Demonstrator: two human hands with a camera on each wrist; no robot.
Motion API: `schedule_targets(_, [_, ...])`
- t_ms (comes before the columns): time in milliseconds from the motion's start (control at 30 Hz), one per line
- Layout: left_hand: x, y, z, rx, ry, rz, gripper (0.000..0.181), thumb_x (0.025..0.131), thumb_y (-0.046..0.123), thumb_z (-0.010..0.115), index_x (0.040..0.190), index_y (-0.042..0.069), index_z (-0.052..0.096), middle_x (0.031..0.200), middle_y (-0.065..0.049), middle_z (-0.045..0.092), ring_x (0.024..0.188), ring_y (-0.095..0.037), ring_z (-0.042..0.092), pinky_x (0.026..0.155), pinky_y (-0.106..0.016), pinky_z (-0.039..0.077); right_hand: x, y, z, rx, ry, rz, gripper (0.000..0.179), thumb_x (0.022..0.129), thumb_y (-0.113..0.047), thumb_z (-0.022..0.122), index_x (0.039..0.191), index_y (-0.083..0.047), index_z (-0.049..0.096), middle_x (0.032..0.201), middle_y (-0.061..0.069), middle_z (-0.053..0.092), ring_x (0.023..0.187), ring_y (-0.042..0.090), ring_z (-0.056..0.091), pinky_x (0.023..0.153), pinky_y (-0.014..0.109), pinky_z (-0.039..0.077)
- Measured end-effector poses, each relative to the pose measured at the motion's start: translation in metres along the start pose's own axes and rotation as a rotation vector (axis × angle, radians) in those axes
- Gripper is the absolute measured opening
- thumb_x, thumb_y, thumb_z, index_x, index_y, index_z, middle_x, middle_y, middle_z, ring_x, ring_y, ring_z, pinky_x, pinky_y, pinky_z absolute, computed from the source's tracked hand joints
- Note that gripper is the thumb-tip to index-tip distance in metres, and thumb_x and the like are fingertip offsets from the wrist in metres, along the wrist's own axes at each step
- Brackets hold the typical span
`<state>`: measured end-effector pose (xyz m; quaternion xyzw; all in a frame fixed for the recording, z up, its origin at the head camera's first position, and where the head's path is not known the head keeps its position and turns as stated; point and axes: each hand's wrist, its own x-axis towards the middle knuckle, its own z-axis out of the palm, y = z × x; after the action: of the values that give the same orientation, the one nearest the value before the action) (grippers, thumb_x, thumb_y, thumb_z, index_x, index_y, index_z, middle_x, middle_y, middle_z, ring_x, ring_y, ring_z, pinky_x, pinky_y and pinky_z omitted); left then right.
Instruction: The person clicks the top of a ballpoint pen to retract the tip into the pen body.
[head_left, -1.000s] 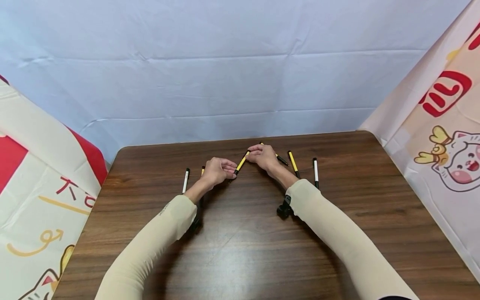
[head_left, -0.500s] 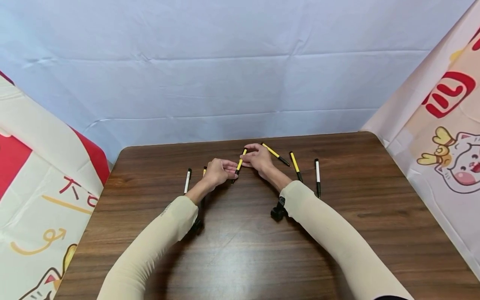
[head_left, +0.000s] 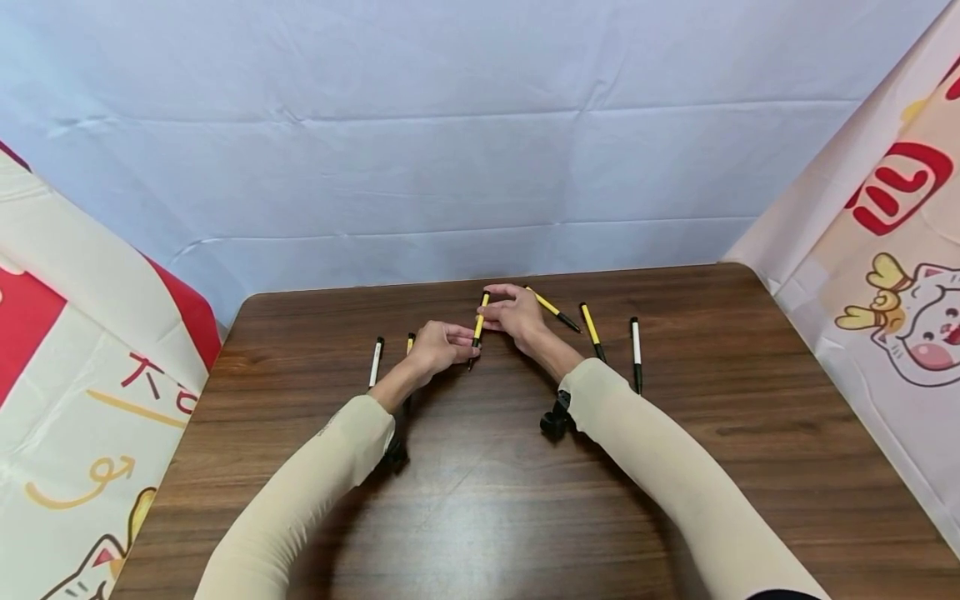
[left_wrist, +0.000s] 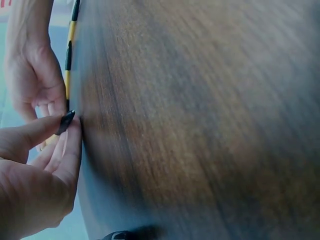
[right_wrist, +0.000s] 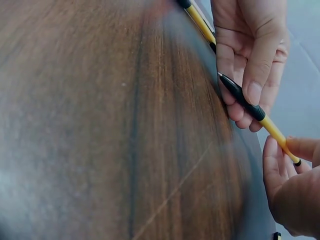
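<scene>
Both hands share one yellow-and-black pen (head_left: 482, 319) near the far middle of the table. My left hand (head_left: 437, 346) pinches the black grip close to the tip, thumb on top, as the right wrist view shows. At the other end, my right hand (head_left: 521, 317) pinches the yellow barrel (right_wrist: 276, 131) between thumb and fingers. The pen points its tip toward me, tilted slightly left. Just right of my right hand, another yellow pen (head_left: 553, 309) lies slanted. A third yellow pen (head_left: 410, 342) is partly hidden behind my left hand.
Farther left lies a white pen (head_left: 376, 362), its lower end hidden by the wrist. On the right are a yellow pen (head_left: 591, 331) and a white pen (head_left: 636, 354). The wooden table (head_left: 480, 517) ends at a pale cloth backdrop (head_left: 450, 167).
My right hand has shifted left with the pen's upper end, so the pen stands less slanted. The left hand has moved slightly right. The slanted yellow pen is now uncovered.
</scene>
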<state>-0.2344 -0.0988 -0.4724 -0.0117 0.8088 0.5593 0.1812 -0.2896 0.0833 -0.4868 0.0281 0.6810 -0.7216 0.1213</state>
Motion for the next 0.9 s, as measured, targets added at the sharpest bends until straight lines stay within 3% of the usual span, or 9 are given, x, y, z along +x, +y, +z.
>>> schedule_targets(167, [-0.0008,-0.0005,0.0007,-0.064,-0.029,0.001,0.033,0.094,0.003,0.080,0.126,-0.004,0.073,0.112,-0.016,0.079,0.097,-0.021,0.078,0.083,-0.032,0.065,-0.0002,-0.0008,-0.0007,-0.003,-0.030,-0.005,0.050,0.099,0.003,0.073,0.147,-0.002,0.060,0.107,0.020,0.077,0.090,0.020,0.078,0.088,0.042,0.065])
schedule_targets(400, [-0.0025,-0.0028,0.0004,-0.243,-0.077,0.003,0.029,0.099,-0.003,0.072,0.126,-0.012,0.069,0.111,-0.023,0.078,0.101,-0.025,0.079,0.088,-0.035,0.064,-0.0003,-0.0029,-0.0006,-0.014,-0.091,-0.015,0.051,0.100,0.001,0.072,0.149,-0.002,0.059,0.113,0.022,0.076,0.096,0.022,0.078,0.090,0.041,0.064])
schedule_targets(900, [-0.0089,0.0003,-0.0022,-0.364,-0.104,-0.032,0.030,0.100,-0.005,0.068,0.128,-0.017,0.064,0.104,-0.018,0.079,0.091,-0.017,0.078,0.085,-0.033,0.065,-0.0031,-0.0074,0.0019,-0.033,-0.191,-0.036,0.051,0.101,0.000,0.071,0.150,0.001,0.057,0.110,0.021,0.078,0.107,0.034,0.076,0.092,0.041,0.064])
